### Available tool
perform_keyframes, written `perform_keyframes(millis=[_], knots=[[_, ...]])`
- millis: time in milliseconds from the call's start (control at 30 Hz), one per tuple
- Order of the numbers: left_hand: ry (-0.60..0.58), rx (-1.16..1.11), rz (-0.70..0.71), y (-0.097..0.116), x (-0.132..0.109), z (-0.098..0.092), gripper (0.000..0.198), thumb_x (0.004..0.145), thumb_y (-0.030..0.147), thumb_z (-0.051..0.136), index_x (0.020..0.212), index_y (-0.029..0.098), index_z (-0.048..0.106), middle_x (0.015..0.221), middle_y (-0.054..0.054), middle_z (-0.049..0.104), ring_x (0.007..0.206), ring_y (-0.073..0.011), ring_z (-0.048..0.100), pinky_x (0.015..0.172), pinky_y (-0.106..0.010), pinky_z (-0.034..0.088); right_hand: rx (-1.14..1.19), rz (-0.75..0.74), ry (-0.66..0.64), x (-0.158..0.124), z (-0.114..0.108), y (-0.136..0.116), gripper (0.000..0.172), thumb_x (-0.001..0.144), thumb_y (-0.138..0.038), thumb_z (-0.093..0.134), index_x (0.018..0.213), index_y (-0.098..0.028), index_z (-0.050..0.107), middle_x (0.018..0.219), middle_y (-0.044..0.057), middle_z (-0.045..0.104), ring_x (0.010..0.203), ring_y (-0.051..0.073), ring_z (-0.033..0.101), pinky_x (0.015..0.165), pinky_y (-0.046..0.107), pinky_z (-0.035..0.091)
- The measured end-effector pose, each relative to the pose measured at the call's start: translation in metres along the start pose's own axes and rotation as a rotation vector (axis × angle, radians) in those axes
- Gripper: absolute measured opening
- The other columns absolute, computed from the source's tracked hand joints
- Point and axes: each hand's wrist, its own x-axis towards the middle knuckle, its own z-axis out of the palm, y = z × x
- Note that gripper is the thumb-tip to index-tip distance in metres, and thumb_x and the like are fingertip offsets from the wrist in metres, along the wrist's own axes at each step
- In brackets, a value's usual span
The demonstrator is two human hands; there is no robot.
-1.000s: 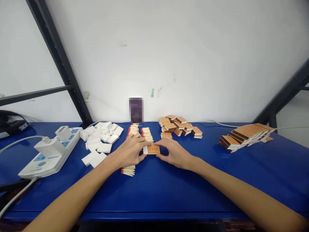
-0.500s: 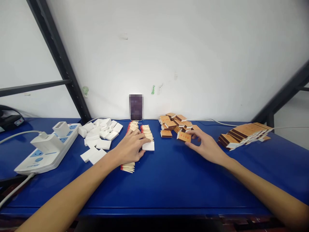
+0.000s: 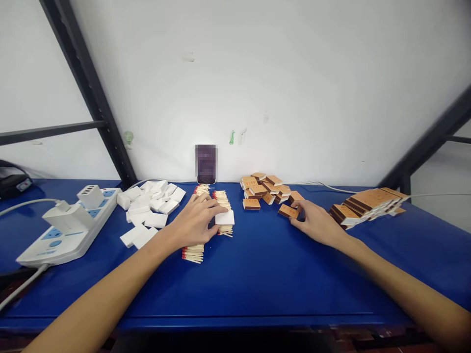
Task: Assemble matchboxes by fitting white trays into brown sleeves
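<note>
My left hand point(image 3: 199, 220) is closed on a small white matchbox tray point(image 3: 224, 217), gripped at its left end. The tray lies over the right row of matches point(image 3: 222, 198), whose sticks show above and below it. Under and beside this hand runs another row of red-tipped matches point(image 3: 193, 253), partly hidden. My right hand point(image 3: 312, 221) pinches the right end of an orange-brown matchbox point(image 3: 288, 211) between thumb and fingers, low at the blue table. A loose heap of similar matchboxes point(image 3: 259, 189) sits just behind and left of it.
White trays point(image 3: 142, 206) are heaped left of my left hand. A power strip point(image 3: 69, 245) with plugged-in chargers stands far left. Stacked matchboxes point(image 3: 368, 203) lie at the right. A pixelated phone-like device point(image 3: 206, 164) leans on the wall. The blue table point(image 3: 250, 284) has a front edge.
My right hand has moved right and slightly down with the matchbox, which now lies flatter. The white tray has shifted slightly up, and match ends now show below it.
</note>
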Motion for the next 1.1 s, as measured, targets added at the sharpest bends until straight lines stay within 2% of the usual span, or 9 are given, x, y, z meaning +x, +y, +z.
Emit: perform_keyframes(millis=[133, 267, 467, 567, 667, 800, 900, 1000, 1100], knots=[[0.044, -0.045, -0.012, -0.003, 0.003, -0.004, 0.032, 0.087, 0.032, 0.058, 0.118, 0.023, 0.063, 0.111, -0.006, 0.067, 0.108, -0.0268, 0.052, 0.091, -0.043, 0.039, -0.029, -0.059, 0.061, 0.007, 0.002, -0.002, 0.025, 0.08, -0.039, 0.052, 0.099, -0.023, 0.054, 0.102, 0.009, 0.064, 0.095, 0.027, 0.063, 0.077, 0.04, 0.05], [0.171, -0.059, -0.08, -0.015, -0.006, -0.019, 0.033, 0.091, 0.035, 0.052, 0.12, 0.022, 0.061, 0.113, -0.006, 0.066, 0.105, -0.0245, 0.054, 0.091, -0.042, 0.041, -0.127, -0.077, 0.076, 0.003, -0.005, -0.001, 0.026, 0.088, -0.041, 0.046, 0.104, -0.024, 0.055, 0.113, 0.01, 0.059, 0.085, 0.024, 0.063, 0.068, 0.038, 0.05], [0.228, 0.154, -0.302, -0.035, -0.085, -0.043, 0.04, 0.091, 0.041, 0.048, 0.123, 0.022, 0.061, 0.107, -0.009, 0.065, 0.101, -0.0276, 0.056, 0.09, -0.044, 0.043, -0.394, -0.216, 0.173, -0.027, -0.04, 0.035, 0.038, 0.09, -0.041, 0.041, 0.115, -0.019, 0.06, 0.118, 0.014, 0.062, 0.102, 0.032, 0.059, 0.089, 0.047, 0.046], [0.178, 0.293, -0.383, -0.042, -0.125, -0.043, 0.042, 0.091, 0.043, 0.046, 0.123, 0.021, 0.061, 0.103, -0.01, 0.064, 0.099, -0.0311, 0.056, 0.089, -0.048, 0.043, -0.493, -0.278, 0.126, -0.032, -0.051, 0.061, 0.049, 0.084, -0.037, 0.046, 0.128, -0.021, 0.057, 0.133, 0.016, 0.058, 0.123, 0.038, 0.05, 0.098, 0.053, 0.04], [0.133, 0.366, -0.411, -0.048, -0.145, -0.038, 0.041, 0.091, 0.043, 0.045, 0.124, 0.024, 0.06, 0.108, -0.011, 0.064, 0.105, -0.0334, 0.056, 0.089, -0.05, 0.043, -0.487, -0.314, 0.03, -0.027, -0.05, 0.081, 0.057, 0.075, -0.03, 0.05, 0.131, -0.023, 0.057, 0.136, 0.015, 0.059, 0.137, 0.039, 0.038, 0.105, 0.057, 0.033], [0.117, 0.372, -0.431, -0.054, -0.146, -0.032, 0.04, 0.09, 0.041, 0.046, 0.122, 0.024, 0.062, 0.114, -0.012, 0.062, 0.108, -0.035, 0.056, 0.087, -0.05, 0.045, -0.453, -0.3, -0.083, -0.015, -0.043, 0.092, 0.055, 0.07, -0.023, 0.051, 0.123, -0.023, 0.064, 0.124, 0.016, 0.067, 0.133, 0.041, 0.044, 0.101, 0.059, 0.034], [0.188, 0.313, -0.405, -0.05, -0.135, -0.033, 0.036, 0.091, 0.037, 0.048, 0.119, 0.023, 0.064, 0.12, -0.013, 0.059, 0.112, -0.0359, 0.053, 0.09, -0.052, 0.044, -0.403, -0.283, -0.112, -0.011, -0.044, 0.091, 0.048, 0.074, -0.023, 0.048, 0.119, -0.023, 0.065, 0.12, 0.017, 0.068, 0.123, 0.039, 0.053, 0.097, 0.056, 0.037], [0.222, 0.19, -0.285, -0.031, -0.114, -0.034, 0.029, 0.091, 0.032, 0.05, 0.114, 0.025, 0.066, 0.124, -0.011, 0.055, 0.117, -0.0326, 0.049, 0.098, -0.052, 0.041, -0.338, -0.268, -0.146, -0.011, -0.048, 0.09, 0.043, 0.079, -0.028, 0.047, 0.118, -0.025, 0.064, 0.115, 0.015, 0.069, 0.113, 0.035, 0.059, 0.094, 0.052, 0.038], [0.109, 0.068, -0.117, -0.001, -0.085, -0.03, 0.023, 0.092, 0.03, 0.049, 0.105, 0.026, 0.068, 0.125, -0.009, 0.055, 0.122, -0.0304, 0.045, 0.102, -0.051, 0.038, -0.313, -0.268, -0.174, -0.011, -0.049, 0.09, 0.041, 0.08, -0.033, 0.05, 0.116, -0.025, 0.066, 0.115, 0.015, 0.069, 0.114, 0.035, 0.058, 0.095, 0.05, 0.037]])
